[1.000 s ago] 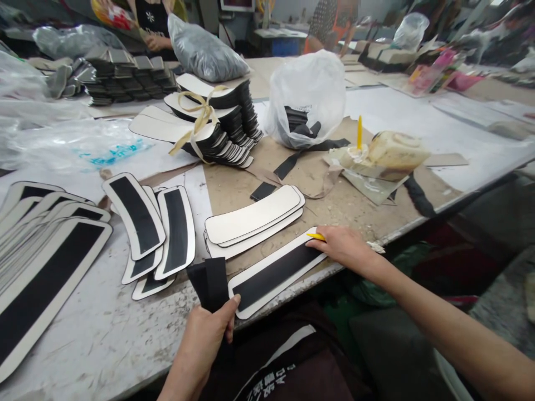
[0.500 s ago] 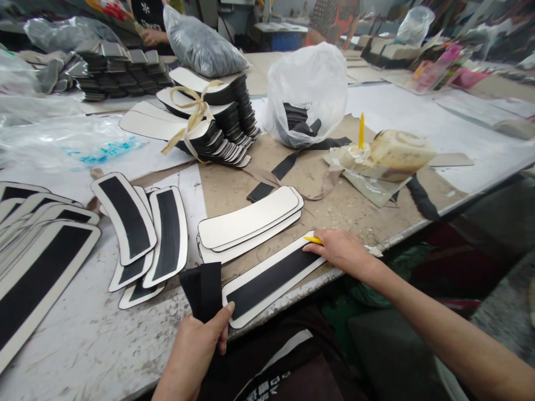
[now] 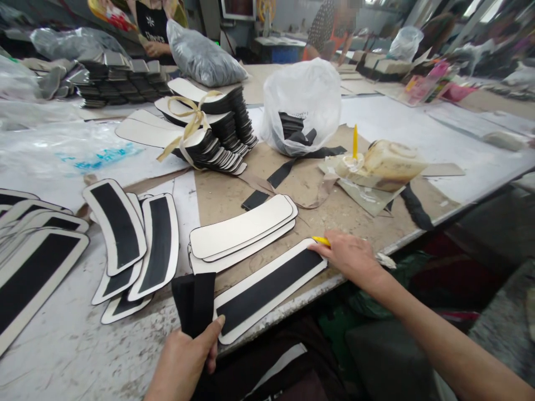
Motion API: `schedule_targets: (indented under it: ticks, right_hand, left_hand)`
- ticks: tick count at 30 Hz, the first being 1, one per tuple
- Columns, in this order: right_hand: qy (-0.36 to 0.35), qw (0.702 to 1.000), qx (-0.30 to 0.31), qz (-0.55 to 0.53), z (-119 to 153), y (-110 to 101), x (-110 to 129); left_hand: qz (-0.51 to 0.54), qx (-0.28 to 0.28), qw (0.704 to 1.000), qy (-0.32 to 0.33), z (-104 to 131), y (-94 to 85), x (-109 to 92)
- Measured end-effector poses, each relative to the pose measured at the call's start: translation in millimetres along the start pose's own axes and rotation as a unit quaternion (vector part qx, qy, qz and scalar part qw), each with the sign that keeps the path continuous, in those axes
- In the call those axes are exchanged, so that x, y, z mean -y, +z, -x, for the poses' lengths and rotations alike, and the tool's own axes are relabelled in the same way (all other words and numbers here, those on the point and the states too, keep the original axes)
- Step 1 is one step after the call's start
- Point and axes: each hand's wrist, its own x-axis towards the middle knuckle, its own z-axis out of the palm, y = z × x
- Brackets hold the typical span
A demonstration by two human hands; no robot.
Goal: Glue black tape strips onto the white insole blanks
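Note:
A white curved-edged panel (image 3: 234, 334) with a black strip (image 3: 267, 287) along its middle lies at the table's front edge. At its near left end, my left hand (image 3: 188, 351) is closed around folded black strips (image 3: 194, 301), its thumb by the panel's corner. My right hand (image 3: 351, 256) is closed on a yellow pointed stick (image 3: 321, 240), with its fingertips at the panel's far right end. Just behind lies a small stack of plain white panels (image 3: 242, 228). More panels with black strips (image 3: 121, 228) overlap to the left.
A stained glue container (image 3: 393, 161) with another yellow stick (image 3: 355, 142) stands at right on brown card. Behind are a tied panel stack (image 3: 225, 133) and a white plastic bag (image 3: 301, 100) of black strips. A person (image 3: 152, 28) stands across the table.
The whole view has shifted slightly, so most things sit lower and a little to the left. My right hand has slid slightly right along the panel's end. My left hand keeps its grip.

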Motion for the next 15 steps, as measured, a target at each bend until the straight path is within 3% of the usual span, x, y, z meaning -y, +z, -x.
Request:
schedule_targets:
  ticks: [6,15]
  right_hand:
    - [-0.024,0.982,0.012,-0.189,0,0,-23]
    - [-0.094,0.923,0.106,-0.358,-2,8,-12]
  left_hand:
    - [0.011,0.011,1.0,0.001,-5,0.8,9]
    - [0.059,0.042,0.996,0.048,0,-4.3,10]
